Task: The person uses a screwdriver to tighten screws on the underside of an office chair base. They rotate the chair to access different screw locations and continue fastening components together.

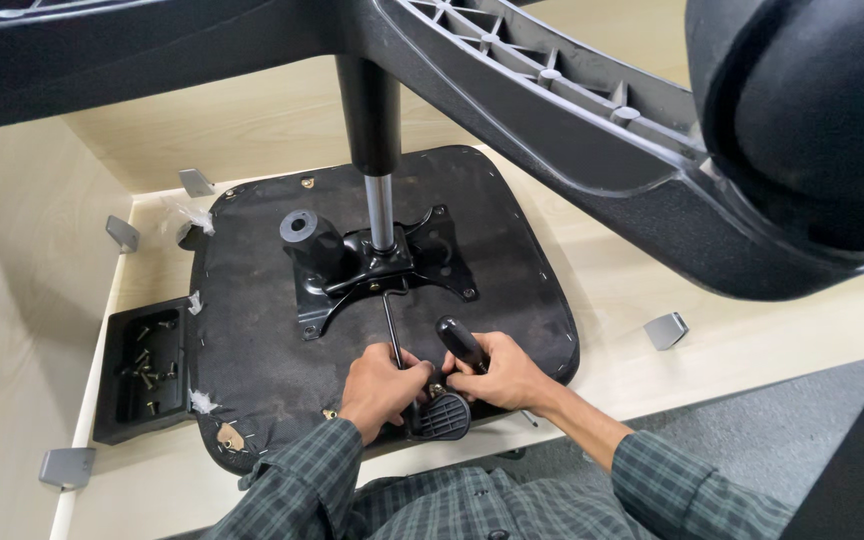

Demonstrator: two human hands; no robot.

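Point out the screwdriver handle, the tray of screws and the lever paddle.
screwdriver handle (460, 343), head view, middle of the black grip.
tray of screws (110, 400), head view, bare left rim.
lever paddle (442, 416), head view, ribbed black face.

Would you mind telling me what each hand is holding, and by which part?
The right hand grips a screwdriver by its black handle; the left hand holds the thin lever rod near its paddle end.

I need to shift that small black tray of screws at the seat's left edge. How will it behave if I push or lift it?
The black tray looks shallow and light, so it should slide easily on the smooth pale board. The loose screws would likely rattle and roll, perhaps spilling over the low rim if tilted. It looks like rigid plastic, unlikely to flex.
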